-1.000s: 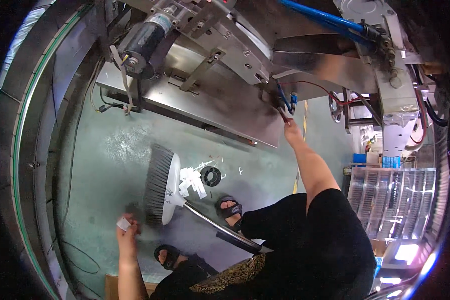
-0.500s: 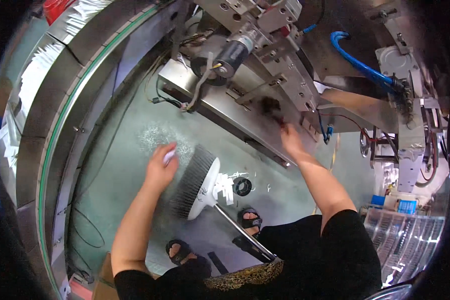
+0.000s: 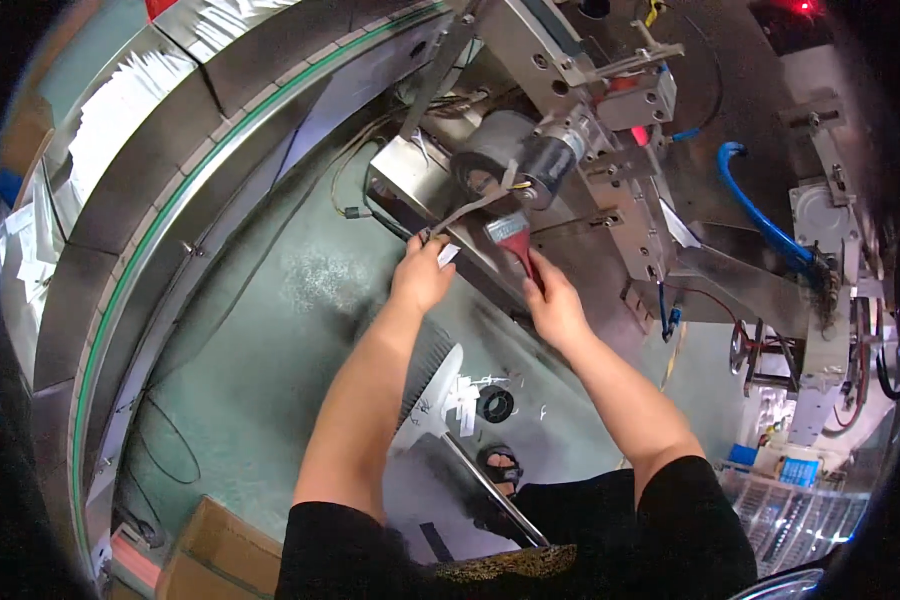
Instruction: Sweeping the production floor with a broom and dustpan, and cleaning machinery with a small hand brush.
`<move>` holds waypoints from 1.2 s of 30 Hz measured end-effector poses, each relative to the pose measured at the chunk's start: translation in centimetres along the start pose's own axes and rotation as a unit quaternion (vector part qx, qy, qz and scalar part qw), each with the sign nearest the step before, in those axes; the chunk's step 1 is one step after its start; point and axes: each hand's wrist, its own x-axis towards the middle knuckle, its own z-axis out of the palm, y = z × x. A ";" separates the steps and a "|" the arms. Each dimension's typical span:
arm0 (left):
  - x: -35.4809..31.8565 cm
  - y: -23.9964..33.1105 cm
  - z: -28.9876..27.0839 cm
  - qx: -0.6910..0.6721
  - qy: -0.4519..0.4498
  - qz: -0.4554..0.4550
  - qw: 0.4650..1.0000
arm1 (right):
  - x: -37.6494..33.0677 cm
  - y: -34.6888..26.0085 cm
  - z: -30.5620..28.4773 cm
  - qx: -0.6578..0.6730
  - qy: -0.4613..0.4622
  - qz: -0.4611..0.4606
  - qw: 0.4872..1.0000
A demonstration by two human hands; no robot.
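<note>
My right hand (image 3: 558, 305) is closed round the red handle of a flat paintbrush (image 3: 516, 242). The brush's pale bristle end points up and left, over the metal bed of the machine, near a dark cylindrical motor (image 3: 550, 165). A small white piece of paper (image 3: 448, 255) sticks out from the closed fingers of my left hand (image 3: 419, 278). That hand is at the bed's front edge, by the lower end of a grey cable (image 3: 475, 205); whether it touches the cable I cannot tell.
A broom (image 3: 435, 400) stands below my arms, its handle reaching toward my body. White scraps (image 3: 463, 400) and a black ring (image 3: 495, 404) lie on the floor. A curved conveyor (image 3: 160, 210) runs along the left. A cardboard box (image 3: 220, 550) sits lower left; blue hose (image 3: 760, 215) hangs right.
My left hand has moved up and right to the machine's edge, still with the white paper. The brush in my right hand has moved left toward the motor and now shows clearly.
</note>
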 end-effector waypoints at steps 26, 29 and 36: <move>-1.3 -2.2 -4.2 -0.054 0.102 -0.076 0.990 | 10.1 -1.1 5.8 0.018 0.030 0.005 0.999; -0.1 -2.6 -2.4 -0.064 0.051 -0.076 0.994 | 12.9 -2.6 7.8 0.053 0.043 -0.044 0.997; 0.6 -2.1 1.6 -0.085 -0.094 -0.086 0.988 | 6.1 -5.6 -0.5 -0.168 -0.212 0.068 0.960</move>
